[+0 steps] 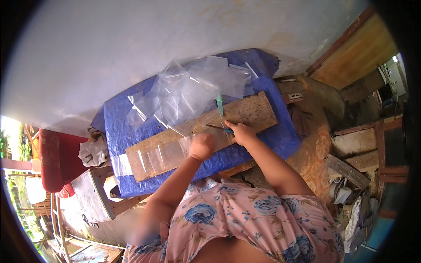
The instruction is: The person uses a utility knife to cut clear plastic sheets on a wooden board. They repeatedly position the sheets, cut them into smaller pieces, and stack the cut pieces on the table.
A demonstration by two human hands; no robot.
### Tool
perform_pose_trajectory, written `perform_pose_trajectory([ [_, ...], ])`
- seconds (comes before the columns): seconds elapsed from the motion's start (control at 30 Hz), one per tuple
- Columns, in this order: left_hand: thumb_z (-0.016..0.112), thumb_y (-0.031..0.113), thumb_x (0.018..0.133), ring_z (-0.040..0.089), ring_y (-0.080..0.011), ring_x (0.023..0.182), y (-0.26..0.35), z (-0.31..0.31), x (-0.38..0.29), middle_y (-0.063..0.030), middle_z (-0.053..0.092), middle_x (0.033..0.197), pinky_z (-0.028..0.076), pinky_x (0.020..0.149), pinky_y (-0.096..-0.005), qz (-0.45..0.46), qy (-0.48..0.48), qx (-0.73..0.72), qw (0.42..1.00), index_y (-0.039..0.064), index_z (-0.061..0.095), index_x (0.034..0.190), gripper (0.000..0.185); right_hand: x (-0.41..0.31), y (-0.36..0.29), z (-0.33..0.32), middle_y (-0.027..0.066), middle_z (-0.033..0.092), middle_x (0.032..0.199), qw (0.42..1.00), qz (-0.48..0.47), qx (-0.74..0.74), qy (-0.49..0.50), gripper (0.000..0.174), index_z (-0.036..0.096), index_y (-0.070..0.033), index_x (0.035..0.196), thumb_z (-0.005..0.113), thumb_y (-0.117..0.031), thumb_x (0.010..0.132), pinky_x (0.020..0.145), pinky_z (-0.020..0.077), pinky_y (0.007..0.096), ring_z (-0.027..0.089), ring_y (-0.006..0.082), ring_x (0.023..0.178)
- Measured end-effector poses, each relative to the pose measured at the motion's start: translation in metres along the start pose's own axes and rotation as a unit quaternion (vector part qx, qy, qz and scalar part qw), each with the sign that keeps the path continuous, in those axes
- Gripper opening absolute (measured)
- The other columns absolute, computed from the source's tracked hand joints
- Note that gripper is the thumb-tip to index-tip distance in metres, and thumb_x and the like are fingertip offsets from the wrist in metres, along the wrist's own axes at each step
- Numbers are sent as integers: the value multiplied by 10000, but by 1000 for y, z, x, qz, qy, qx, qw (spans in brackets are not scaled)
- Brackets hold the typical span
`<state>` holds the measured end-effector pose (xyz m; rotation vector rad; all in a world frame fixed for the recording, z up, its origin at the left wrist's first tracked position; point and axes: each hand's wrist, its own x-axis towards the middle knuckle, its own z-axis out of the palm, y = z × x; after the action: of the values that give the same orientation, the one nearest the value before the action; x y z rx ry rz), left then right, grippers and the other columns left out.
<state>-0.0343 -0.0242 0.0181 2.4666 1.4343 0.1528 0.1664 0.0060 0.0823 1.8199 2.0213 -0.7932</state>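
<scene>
A long wooden board [260, 113] lies slantwise on a table covered with a blue tarpaulin [286, 128]. My left hand [201, 146] is closed over clear plastic film on the board, its fingertips partly hidden. My right hand [242, 133] grips a knife with a dark narrow blade [215, 126] and a blue-green handle, held low over the board. Just beyond it, a green tapered object [219, 104] rests at the board's far edge. Clear plastic sheets [190, 88] are heaped behind the board, and flat clear pieces [151, 159] lie along its left part.
The wall [131, 49] rises behind the table. Left of the table are a white plastic bag [93, 153], a red upholstered seat [62, 157] and a wooden box-like stand [92, 195]. To the right are a patterned floor [317, 164], a loose plank [347, 171] and piled household things.
</scene>
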Motion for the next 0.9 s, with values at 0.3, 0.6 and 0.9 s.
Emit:
perform_pose_trajectory([
  [0.3, 524, 452, 831, 219, -270, 1370, 41, -3, 24, -13, 356, 1434, 112, 1095, -561, 89, -68, 75, 991, 199, 355, 1391, 638, 9, 5, 2, 137, 584, 1145, 1000, 13, 13, 3, 897, 148, -316, 1454, 704, -163, 766, 847, 496, 409, 590, 299, 1038],
  [0.6, 446, 441, 880, 105, -273, 1405, 38, -12, 23, 52, 208, 1506, 67, 1092, -576, 60, -64, 67, 994, 312, 358, 1395, 538, -87, 56, 103, 216, 565, 1098, 929, -47, 205, 305, 654, 359, -65, 1353, 663, -179, 786, 822, 474, 440, 576, 366, 984],
  [0.9, 388, 405, 911, 85, -266, 1408, 38, -10, 22, 71, 183, 1512, 61, 1093, -578, 60, -71, 97, 991, 330, 301, 1418, 520, -141, 54, 135, 162, 559, 954, 927, -80, 210, 300, 397, 489, -72, 1238, 553, -182, 861, 718, 485, 423, 576, 338, 859],
])
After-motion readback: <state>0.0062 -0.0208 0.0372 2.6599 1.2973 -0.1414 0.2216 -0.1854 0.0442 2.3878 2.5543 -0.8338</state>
